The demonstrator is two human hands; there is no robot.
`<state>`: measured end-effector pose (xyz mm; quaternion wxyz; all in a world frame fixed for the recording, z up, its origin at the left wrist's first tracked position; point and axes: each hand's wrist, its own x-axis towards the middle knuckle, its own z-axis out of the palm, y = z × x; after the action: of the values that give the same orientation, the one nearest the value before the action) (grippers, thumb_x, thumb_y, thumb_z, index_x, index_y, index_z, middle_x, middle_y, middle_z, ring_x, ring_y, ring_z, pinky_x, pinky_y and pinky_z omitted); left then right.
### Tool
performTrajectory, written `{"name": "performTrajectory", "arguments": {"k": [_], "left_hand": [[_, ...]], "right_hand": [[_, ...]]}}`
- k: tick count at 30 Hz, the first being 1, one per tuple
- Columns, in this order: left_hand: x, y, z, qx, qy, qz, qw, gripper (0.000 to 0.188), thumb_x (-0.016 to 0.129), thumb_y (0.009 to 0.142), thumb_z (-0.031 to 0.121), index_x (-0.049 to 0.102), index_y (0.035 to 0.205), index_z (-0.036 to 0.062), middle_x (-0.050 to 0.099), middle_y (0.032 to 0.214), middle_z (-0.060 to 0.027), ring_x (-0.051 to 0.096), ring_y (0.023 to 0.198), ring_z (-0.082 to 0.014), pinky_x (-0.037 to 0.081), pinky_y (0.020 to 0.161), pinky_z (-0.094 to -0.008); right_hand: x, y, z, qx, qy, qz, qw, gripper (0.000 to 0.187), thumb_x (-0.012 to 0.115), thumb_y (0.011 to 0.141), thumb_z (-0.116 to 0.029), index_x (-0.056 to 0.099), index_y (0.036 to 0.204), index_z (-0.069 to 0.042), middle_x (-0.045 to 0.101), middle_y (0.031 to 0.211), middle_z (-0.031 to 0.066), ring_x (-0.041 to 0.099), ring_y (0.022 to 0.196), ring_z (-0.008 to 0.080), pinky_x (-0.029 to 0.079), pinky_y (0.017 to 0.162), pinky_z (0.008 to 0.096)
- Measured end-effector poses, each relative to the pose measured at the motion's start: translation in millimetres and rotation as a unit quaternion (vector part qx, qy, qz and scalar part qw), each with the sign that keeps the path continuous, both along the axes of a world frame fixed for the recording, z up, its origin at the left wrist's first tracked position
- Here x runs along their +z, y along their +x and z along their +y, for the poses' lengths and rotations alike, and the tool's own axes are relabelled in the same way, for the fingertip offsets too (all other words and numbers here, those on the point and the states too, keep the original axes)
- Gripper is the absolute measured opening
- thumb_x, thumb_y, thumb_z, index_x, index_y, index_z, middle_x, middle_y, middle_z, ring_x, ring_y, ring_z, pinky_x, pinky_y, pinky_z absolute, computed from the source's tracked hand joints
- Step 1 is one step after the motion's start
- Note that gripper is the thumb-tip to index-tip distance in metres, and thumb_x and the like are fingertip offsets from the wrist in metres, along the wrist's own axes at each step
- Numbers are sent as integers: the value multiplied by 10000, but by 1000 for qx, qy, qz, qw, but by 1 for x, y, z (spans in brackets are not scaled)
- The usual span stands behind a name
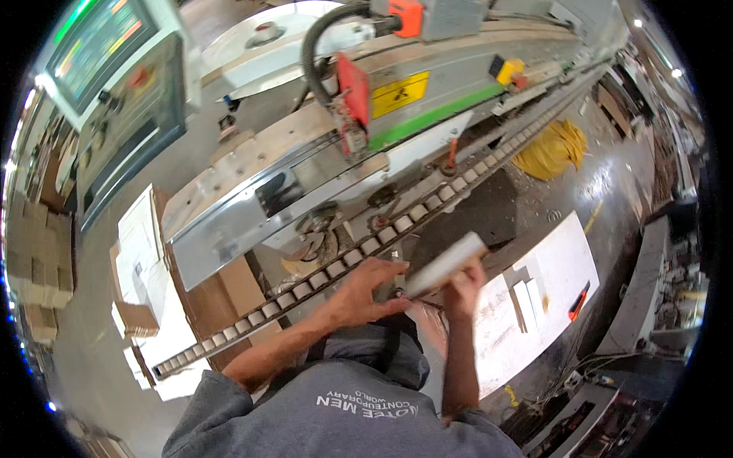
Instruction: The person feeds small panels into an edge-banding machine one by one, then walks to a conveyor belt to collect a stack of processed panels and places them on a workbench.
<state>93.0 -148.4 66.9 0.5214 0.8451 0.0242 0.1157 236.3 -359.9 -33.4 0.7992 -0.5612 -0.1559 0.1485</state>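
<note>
My right hand (463,291) grips a short, narrow white board (443,267) by its near side, holding it tilted in front of my body. The board's right end shows a brown edge. Close to the board's lower left end is my left hand (368,294), its thumb and fingers spread with a gap between them and nothing held. Just beyond my left hand runs a long rail of pale rollers (336,269). To the right of my right forearm lies a large white panel (500,343), with thin white strips (525,304) and a red utility knife (579,302) on it.
A long machine (427,95) with a green strip, a red guard (352,84) and a black hose (311,57) stands ahead. A control panel (99,57) rises far left. Cardboard (221,301) and white sheets lie left; a yellow sack (553,149) sits beyond the rail.
</note>
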Motion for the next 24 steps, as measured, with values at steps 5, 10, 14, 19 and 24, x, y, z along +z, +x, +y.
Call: {"name": "performTrajectory", "arguments": {"k": [5, 10, 14, 19, 24], "left_hand": [[-11, -55, 81, 163, 9, -16, 986, 403, 790, 787, 83, 688, 1171, 14, 693, 1070, -177, 682, 908, -254, 582, 676, -338], [-37, -92, 180, 320, 219, -60, 920, 409, 817, 715, 57, 699, 1103, 6, 675, 1031, -192, 664, 885, -326, 579, 652, -399], [-66, -99, 239, 316, 309, -90, 893, 378, 821, 686, 68, 716, 1049, 45, 639, 1110, -169, 611, 912, -377, 527, 751, -461], [-59, -84, 250, 350, 370, -148, 848, 409, 840, 601, 35, 701, 983, 77, 623, 1067, -135, 583, 912, -362, 502, 759, -452], [-68, -101, 252, 411, 328, -139, 839, 423, 847, 617, 66, 706, 1015, 53, 635, 1039, -145, 584, 920, -356, 500, 784, -438]], "right_hand": [[47, -49, 168, 180, 133, 144, 964, 429, 626, 894, -106, 534, 1289, 33, 595, 1180, 103, 577, 1050, 209, 460, 938, 362], [41, -91, 252, 236, -30, 48, 970, 503, 586, 954, -69, 417, 1412, 52, 609, 1200, 149, 633, 1009, 203, 579, 830, 338], [30, -117, 306, 285, -41, 75, 955, 651, 579, 962, -67, 244, 1504, 61, 574, 1253, 206, 640, 986, 213, 601, 767, 314], [19, -117, 349, 283, -57, 78, 954, 694, 539, 968, -59, 143, 1519, 85, 525, 1308, 226, 638, 984, 218, 605, 736, 312], [26, -119, 370, 279, -64, 72, 956, 609, 548, 961, -94, 264, 1450, 129, 519, 1298, 193, 640, 965, 193, 604, 702, 287]]}}
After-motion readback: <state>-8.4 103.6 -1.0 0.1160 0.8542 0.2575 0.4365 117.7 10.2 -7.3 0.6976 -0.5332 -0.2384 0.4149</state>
